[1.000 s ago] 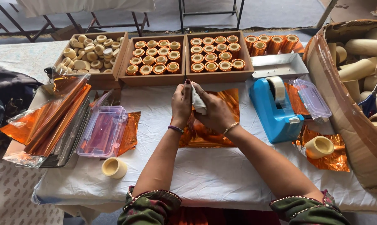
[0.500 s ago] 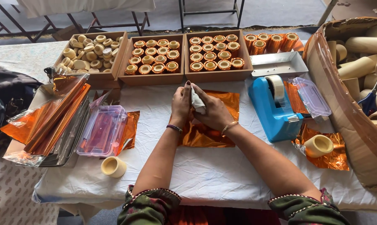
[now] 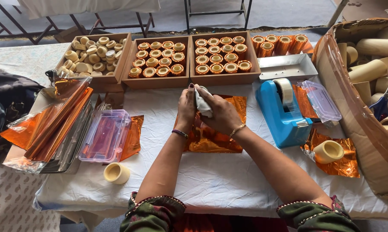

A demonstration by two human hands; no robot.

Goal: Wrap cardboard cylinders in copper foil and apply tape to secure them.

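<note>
At frame centre, the left hand [image 3: 186,107] and right hand [image 3: 223,115] clamp their fingers on a small pale wrapped piece [image 3: 203,104] above an orange foil sheet [image 3: 215,137]; it looks light and crumply, best pinched at its edges.

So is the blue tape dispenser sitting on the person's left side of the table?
No, the blue tape dispenser stands to the right of the right hand, beside a clear plastic box.
</note>
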